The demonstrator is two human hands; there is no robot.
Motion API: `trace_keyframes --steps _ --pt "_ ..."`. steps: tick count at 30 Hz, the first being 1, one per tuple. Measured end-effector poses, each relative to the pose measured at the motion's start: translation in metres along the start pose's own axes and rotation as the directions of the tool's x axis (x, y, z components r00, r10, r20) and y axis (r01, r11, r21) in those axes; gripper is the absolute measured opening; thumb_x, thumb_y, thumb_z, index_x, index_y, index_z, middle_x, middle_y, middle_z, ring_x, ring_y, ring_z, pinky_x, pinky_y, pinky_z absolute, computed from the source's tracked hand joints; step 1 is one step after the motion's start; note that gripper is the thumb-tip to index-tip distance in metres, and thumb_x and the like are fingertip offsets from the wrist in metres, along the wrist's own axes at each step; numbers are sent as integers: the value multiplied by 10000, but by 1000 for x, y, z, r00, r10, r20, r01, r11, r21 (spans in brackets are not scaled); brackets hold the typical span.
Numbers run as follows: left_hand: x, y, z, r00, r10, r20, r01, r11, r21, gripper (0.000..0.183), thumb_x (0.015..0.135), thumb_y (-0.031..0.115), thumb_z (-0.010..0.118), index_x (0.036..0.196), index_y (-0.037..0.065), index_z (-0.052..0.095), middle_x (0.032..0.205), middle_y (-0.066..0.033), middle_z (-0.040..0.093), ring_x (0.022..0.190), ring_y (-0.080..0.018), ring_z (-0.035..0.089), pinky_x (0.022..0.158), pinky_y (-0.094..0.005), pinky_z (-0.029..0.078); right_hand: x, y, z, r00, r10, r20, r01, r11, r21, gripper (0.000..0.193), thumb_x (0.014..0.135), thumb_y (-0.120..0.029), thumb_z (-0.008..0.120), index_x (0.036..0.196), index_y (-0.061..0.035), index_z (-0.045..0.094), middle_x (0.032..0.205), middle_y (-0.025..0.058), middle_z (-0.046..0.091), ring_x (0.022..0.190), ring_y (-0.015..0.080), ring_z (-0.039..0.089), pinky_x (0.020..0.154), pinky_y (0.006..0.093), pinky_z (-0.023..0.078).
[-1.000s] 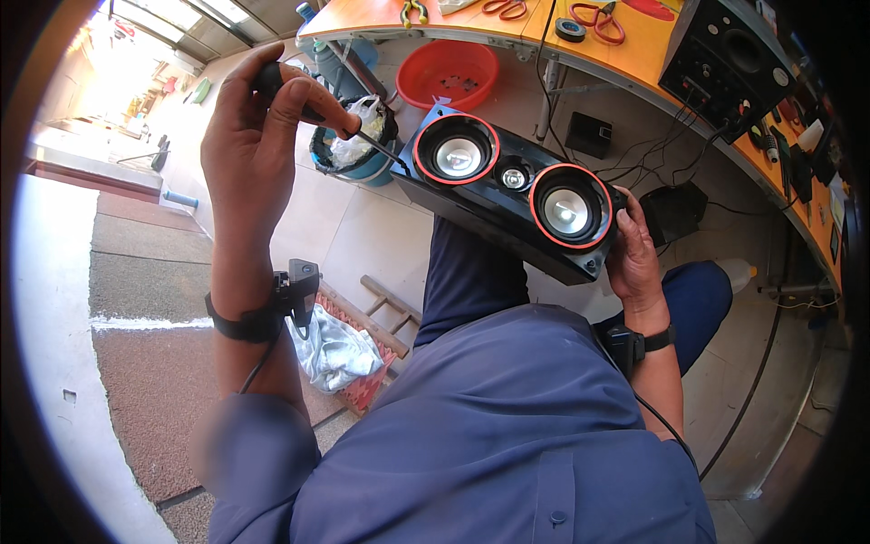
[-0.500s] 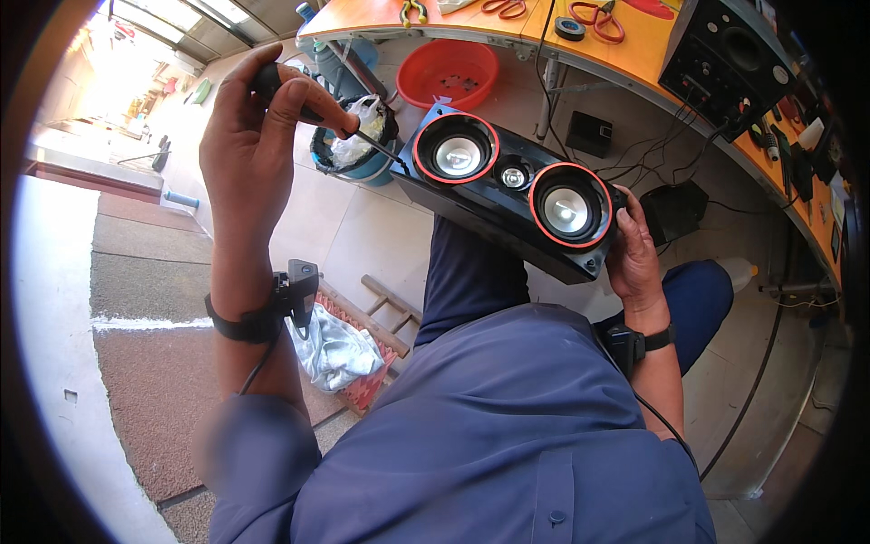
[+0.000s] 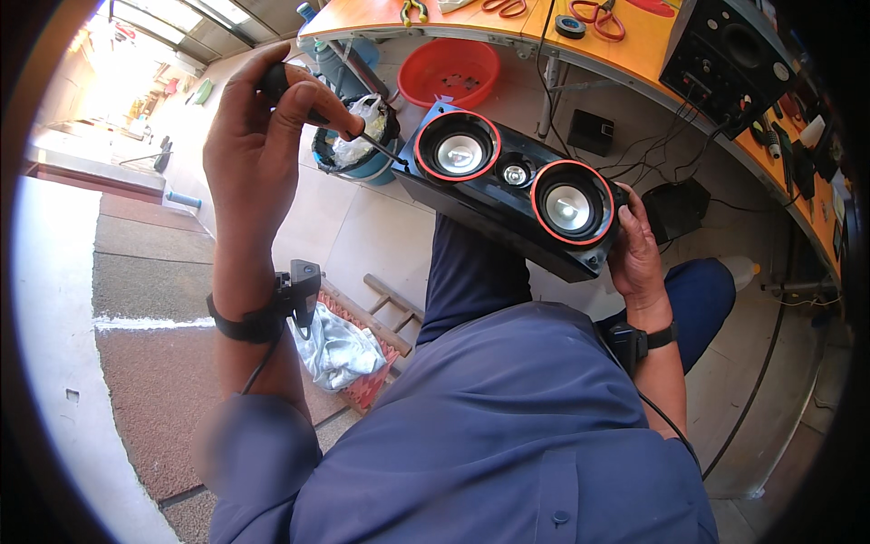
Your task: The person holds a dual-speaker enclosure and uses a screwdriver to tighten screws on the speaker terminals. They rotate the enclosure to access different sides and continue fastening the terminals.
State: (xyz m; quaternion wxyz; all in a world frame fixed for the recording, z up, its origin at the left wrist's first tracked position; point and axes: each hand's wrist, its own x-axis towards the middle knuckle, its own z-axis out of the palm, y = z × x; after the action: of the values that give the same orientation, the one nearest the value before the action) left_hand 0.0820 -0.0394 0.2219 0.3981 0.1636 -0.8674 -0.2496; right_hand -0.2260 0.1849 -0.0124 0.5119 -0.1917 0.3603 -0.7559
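The left hand [image 3: 263, 136] is closed around the dark handle of a screwdriver [image 3: 313, 107], whose thin shaft slants down and to the right so that its tip meets the upper left corner of the speaker [image 3: 512, 195]. Held at that slant, the tool lines up with the corner of the box, where a fastening would likely sit, though the tip itself is too small to make out.

The right hand [image 3: 639, 258] wraps its fingers around the speaker's right end, thumb on the front face, steadying the box from the opposite side. The speaker is a long black box with two red-ringed cones and a small round part between them. It rests across the person's lap over a dark trouser leg, tilted with its front towards the camera, which keeps the working corner in view.

Behind the speaker, a blue bucket [image 3: 358, 159] on the floor holds crumpled white plastic, and a red basin [image 3: 450, 71] sits under the orange table [image 3: 634, 54]. On the table lie red-handled scissors [image 3: 598, 16], a roll of dark tape [image 3: 570, 25] and a black boxy device [image 3: 729, 54] with knobs. A small black square box [image 3: 592, 132] sits under the table among loose cables. By the left knee, a red mesh basket [image 3: 362, 381] holds a clear plastic bag. No labels or signs are clear enough to describe.
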Motion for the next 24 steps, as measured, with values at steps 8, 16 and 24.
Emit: trace_keyframes --steps 8,16,24 --pt "-2 -2 -1 998 -52 -36 55 995 88 345 1099 102 457 1428 -1 478 923 -159 722 822 -265 765 749 -362 639 1 -2 2 1000 12 -8 -12 1000 -11 427 1026 -238 645 1437 -158 561 1351 32 635 1233 182 601 1031 363 501" --pt "-17 -38 -17 901 -394 -182 422 894 154 334 1077 168 491 1350 -23 501 722 -66 605 637 -163 655 592 -283 538 -2 -4 4 993 38 -115 -54 988 -142 386 1027 -222 605 1401 -128 577 1159 -5 616 1147 112 554 1025 294 435" --pt "-97 -97 53 391 -912 127 919 377 -116 454 1020 376 620 1341 62 555 782 -38 582 530 -103 518 447 -259 420 1 0 -1 1000 18 -5 -18 994 -112 442 1005 -245 662 1422 -142 558 1256 24 587 1195 139 546 1057 323 438"
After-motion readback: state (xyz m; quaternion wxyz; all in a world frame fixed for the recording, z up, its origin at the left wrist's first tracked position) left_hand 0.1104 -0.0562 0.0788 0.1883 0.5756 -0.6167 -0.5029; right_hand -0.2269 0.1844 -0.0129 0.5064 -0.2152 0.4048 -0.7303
